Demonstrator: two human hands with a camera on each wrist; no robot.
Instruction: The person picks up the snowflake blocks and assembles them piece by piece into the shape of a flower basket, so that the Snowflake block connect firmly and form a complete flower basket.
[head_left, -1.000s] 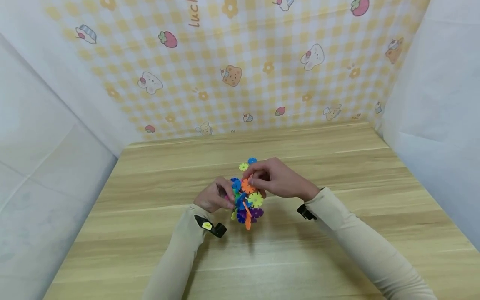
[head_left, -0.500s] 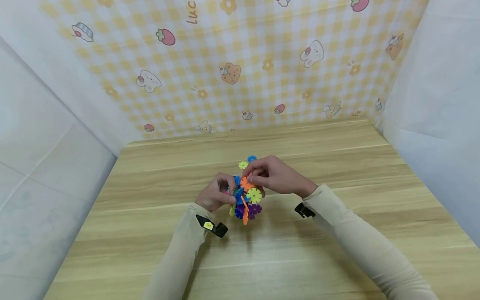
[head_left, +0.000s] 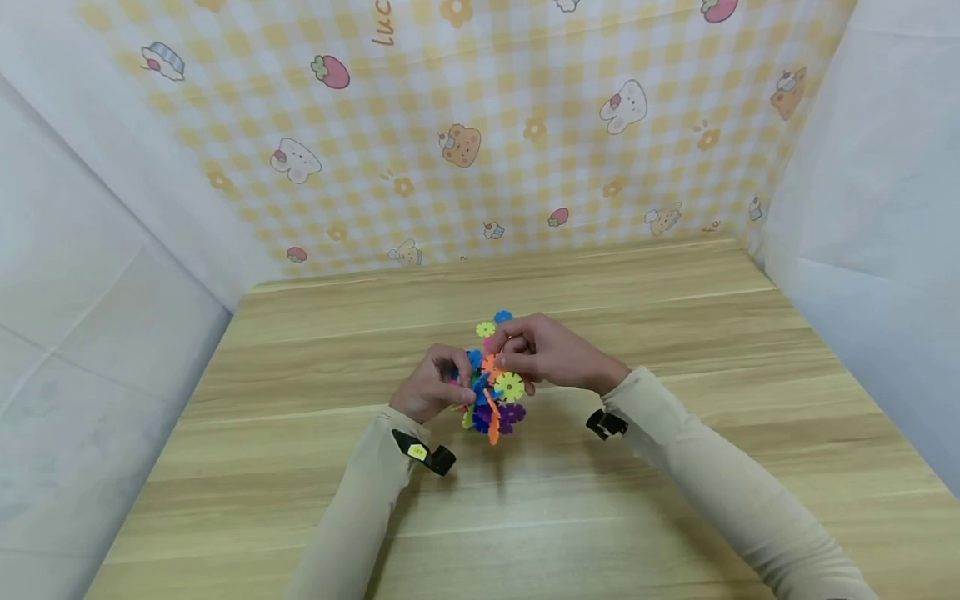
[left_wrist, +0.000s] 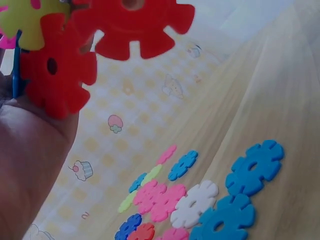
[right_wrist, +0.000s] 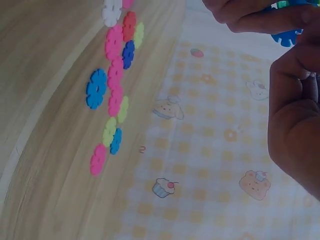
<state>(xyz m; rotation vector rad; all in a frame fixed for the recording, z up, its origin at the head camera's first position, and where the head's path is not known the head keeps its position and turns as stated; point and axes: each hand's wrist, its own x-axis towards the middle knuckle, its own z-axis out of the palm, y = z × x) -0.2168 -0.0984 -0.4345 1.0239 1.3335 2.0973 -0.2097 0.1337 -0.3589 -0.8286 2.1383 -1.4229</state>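
Observation:
Between my hands, over the table, is a cluster of interlocking notched plastic discs (head_left: pixel 510 387) in blue, purple, yellow, green and orange. My left hand (head_left: pixel 431 387) grips its left side, thumb against the blue pieces. With thumb and fingers my right hand (head_left: pixel 553 354) pinches an orange disc (head_left: pixel 491 363) at the upper side. Two red discs (left_wrist: pixel 59 70) loom close by the palm in the left wrist view. A bit of blue disc (right_wrist: pixel 286 38) shows past the right hand's fingers in the right wrist view. The hands hide much of the cluster.
Loose discs lie flat on the wood-grain table (head_left: pixel 600 517) behind the hands: a blue one (left_wrist: pixel 255 167), a white one (left_wrist: pixel 195 204), several pink ones (right_wrist: pixel 114 42). A yellow-checked cloth (head_left: pixel 360 167) hangs behind, with white sheets (head_left: pixel 870 200) at both sides.
The cluster has risen slightly, and the right hand has shifted a little left. Both hands keep their hold. A pink disc now peeks out above the right fingertips.

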